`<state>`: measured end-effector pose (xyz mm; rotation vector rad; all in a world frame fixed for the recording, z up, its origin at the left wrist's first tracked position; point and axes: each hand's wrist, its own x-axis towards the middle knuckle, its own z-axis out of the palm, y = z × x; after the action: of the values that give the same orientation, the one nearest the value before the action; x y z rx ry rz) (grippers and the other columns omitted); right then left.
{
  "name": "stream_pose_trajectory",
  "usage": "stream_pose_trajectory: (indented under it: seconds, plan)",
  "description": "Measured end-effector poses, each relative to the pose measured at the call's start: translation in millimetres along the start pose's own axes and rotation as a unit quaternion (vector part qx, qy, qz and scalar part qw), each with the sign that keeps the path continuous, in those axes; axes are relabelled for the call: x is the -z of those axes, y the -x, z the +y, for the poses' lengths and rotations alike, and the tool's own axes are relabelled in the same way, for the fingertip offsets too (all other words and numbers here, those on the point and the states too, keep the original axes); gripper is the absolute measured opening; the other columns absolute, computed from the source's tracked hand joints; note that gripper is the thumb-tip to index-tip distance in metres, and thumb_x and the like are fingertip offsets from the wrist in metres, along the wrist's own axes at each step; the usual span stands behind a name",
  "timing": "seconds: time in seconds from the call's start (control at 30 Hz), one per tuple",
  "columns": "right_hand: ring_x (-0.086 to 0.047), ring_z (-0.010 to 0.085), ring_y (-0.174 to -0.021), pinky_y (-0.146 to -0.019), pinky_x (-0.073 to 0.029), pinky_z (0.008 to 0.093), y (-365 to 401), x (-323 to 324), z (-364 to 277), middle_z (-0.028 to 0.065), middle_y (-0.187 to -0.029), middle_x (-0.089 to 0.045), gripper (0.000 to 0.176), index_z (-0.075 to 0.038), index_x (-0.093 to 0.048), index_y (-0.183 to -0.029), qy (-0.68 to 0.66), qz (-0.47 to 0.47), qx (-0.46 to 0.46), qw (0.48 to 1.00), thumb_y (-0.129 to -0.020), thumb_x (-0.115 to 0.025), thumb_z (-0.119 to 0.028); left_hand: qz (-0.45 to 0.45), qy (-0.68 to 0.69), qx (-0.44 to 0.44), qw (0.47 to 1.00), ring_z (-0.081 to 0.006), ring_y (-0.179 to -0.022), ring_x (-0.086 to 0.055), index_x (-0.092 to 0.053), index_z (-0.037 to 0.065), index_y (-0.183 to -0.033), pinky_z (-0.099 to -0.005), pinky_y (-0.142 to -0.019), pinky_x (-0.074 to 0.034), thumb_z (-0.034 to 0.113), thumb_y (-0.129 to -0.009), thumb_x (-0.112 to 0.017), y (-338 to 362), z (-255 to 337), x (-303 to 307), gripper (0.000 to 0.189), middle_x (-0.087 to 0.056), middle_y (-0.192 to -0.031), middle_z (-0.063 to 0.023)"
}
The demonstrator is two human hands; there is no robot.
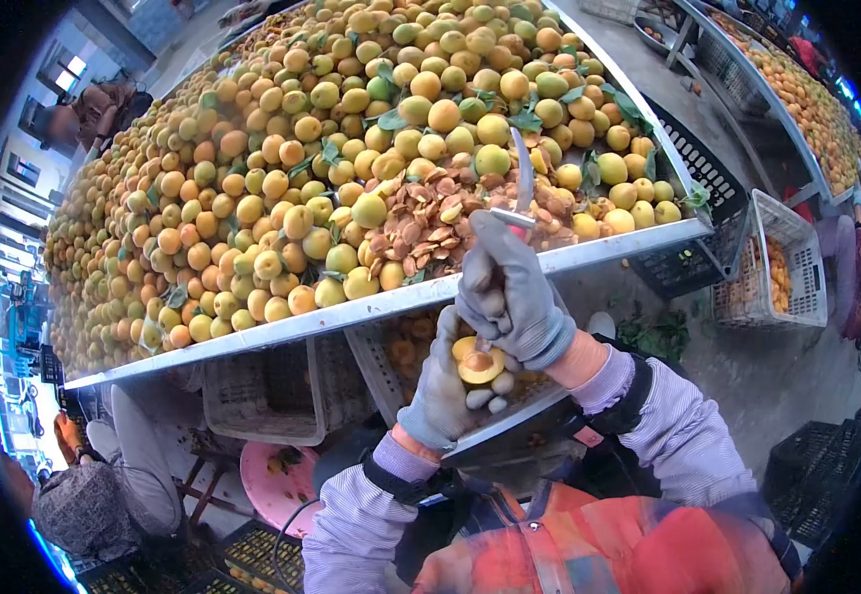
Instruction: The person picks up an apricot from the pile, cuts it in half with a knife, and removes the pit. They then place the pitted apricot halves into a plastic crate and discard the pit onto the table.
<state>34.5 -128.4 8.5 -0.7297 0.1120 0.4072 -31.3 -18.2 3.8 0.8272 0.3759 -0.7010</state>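
Note:
My gloved left hand (437, 396) holds a cut apricot (478, 362), its yellow flesh and brown pit facing up. Closed around a knife, my gloved right hand (512, 292) is just above and beside the fruit. The curved knife blade (523, 170) points up and away from me, over the table; most of the handle is hidden in my fist. Right fingers and the apricot are close together; whether they touch is hard to tell. A pile of brown apricot pits (421, 223) lies near the metal table edge (371, 308), among whole apricots (252, 208) with green leaves.
Below the table edge, a crate (376, 371) holds apricot pieces. A second crate (262, 396) and a pink basin (277, 485) are to the left. At right stand a white crate (772, 262) and black crates (816, 475). Another person (104, 495) sits at lower left.

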Motion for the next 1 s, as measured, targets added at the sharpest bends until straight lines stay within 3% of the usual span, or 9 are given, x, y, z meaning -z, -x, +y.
stream_pose_trajectory:
  seconds: [0.03,0.1,0.13,0.3,0.37,0.57,0.77,0.87,1.0]
  plan:
    - [-0.028,0.0109,-0.029,-0.029,-0.024,0.0228,0.2,-1.2,-0.7,-0.0014,-0.039,-0.028,0.046,-0.01,-0.042,-0.058,0.036,0.021,0.014,0.999,-0.092,-0.045,-0.041,-0.003,-0.005,0.001,1.0,-0.0108,-0.052,-0.047,-0.042,0.013,-0.115,-0.0204,-0.041,-0.037,0.05,-0.093,-0.025,0.0,-2.1,1.8,0.046,-0.056,-0.078,-0.0089]
    - [-0.029,0.0122,-0.028,-0.029,-0.026,0.0234,-0.7,-0.6,-1.5,-0.0008,-0.038,-0.028,0.047,-0.01,-0.044,-0.057,0.02,0.021,0.034,0.999,-0.09,-0.046,-0.043,-0.052,-0.311,-0.243,0.917,-0.0101,-0.063,-0.048,-0.022,0.017,-0.132,-0.0188,-0.05,-0.04,0.006,-0.089,-0.045,1.1,-6.5,7.5,0.05,-0.054,-0.087,-0.008]
    - [-0.03,0.012,-0.028,-0.029,-0.027,0.0236,1.3,-2.3,-3.1,-0.0007,-0.039,-0.028,0.048,-0.009,-0.044,-0.057,0.041,0.029,0.033,0.998,-0.09,-0.046,-0.044,-0.115,-0.068,-0.121,0.984,-0.01,-0.061,-0.049,-0.03,0.013,-0.127,-0.0197,-0.051,-0.042,0.017,-0.094,-0.04,-1.1,-1.2,6.9,0.034,-0.054,-0.084,-0.0062]
    - [-0.032,0.0106,-0.03,-0.03,-0.029,0.0239,2.9,-1.8,-3.2,-0.0008,-0.042,-0.031,0.047,-0.007,-0.046,-0.062,0.064,0.026,0.034,0.997,-0.09,-0.046,-0.045,0.07,-0.04,-0.087,0.993,-0.0115,-0.059,-0.051,-0.052,0.01,-0.103,-0.019,-0.05,-0.043,0.057,-0.091,-0.027,-7.5,-14.8,3.3,0.055,-0.055,-0.078,-0.0042]
    - [-0.031,0.01,-0.03,-0.03,-0.029,0.0236,4.0,-4.3,-2.6,-0.0011,-0.042,-0.032,0.046,-0.007,-0.046,-0.064,0.06,0.027,0.028,0.997,-0.091,-0.046,-0.045,0.035,-0.149,-0.144,0.978,-0.0115,-0.057,-0.052,-0.052,0.009,-0.104,-0.0196,-0.046,-0.043,0.064,-0.087,-0.029,-6.1,-13.2,7.5,0.062,-0.056,-0.078,-0.0041]
    - [-0.026,0.0073,-0.031,-0.032,-0.024,0.021,-4.8,3.6,2.8,-0.0027,-0.042,-0.031,0.04,-0.01,-0.044,-0.066,-0.025,0.079,-0.08,0.993,-0.09,-0.049,-0.041,0.082,-0.145,-0.132,0.977,-0.0088,-0.052,-0.053,-0.049,0.007,-0.109,-0.0192,-0.04,-0.041,0.056,-0.09,-0.031,-7.6,-15.2,1.7,0.056,-0.056,-0.075,-0.0037]
    - [-0.025,0.007,-0.03,-0.03,-0.021,0.0203,-8.2,3.0,-3.1,-0.0037,-0.042,-0.029,0.039,-0.011,-0.042,-0.065,-0.092,0.105,-0.101,0.985,-0.089,-0.051,-0.041,0.083,-0.216,-0.232,0.945,-0.0155,-0.089,-0.056,-0.043,0.003,-0.124,-0.0255,-0.078,-0.046,0.042,-0.094,-0.035,-14.2,-25.7,9.4,0.05,-0.056,-0.097,-0.0075]
    - [-0.027,0.0055,-0.03,-0.03,-0.022,0.0198,-8.6,3.1,-3.5,-0.0045,-0.042,-0.03,0.039,-0.011,-0.043,-0.065,-0.082,0.125,-0.097,0.984,-0.089,-0.052,-0.04,0.129,-0.375,-0.368,0.841,-0.0119,-0.081,-0.058,-0.048,0.002,-0.115,-0.0237,-0.066,-0.049,0.035,-0.095,-0.034,-25.6,-38.0,24.6,0.042,-0.056,-0.089,-0.0047]
    - [-0.036,0.0044,-0.034,-0.031,-0.029,0.0188,-1.7,-4.1,-4.4,-0.0015,-0.053,-0.047,0.032,-0.005,-0.057,-0.084,0.04,0.148,-0.015,0.988,-0.088,-0.055,-0.037,0.159,-0.297,-0.303,0.892,-0.0152,-0.097,-0.054,-0.038,0.002,-0.129,-0.0271,-0.086,-0.042,0.026,-0.096,-0.035,-23.7,-37.5,19.2,0.041,-0.054,-0.115,-0.0096]
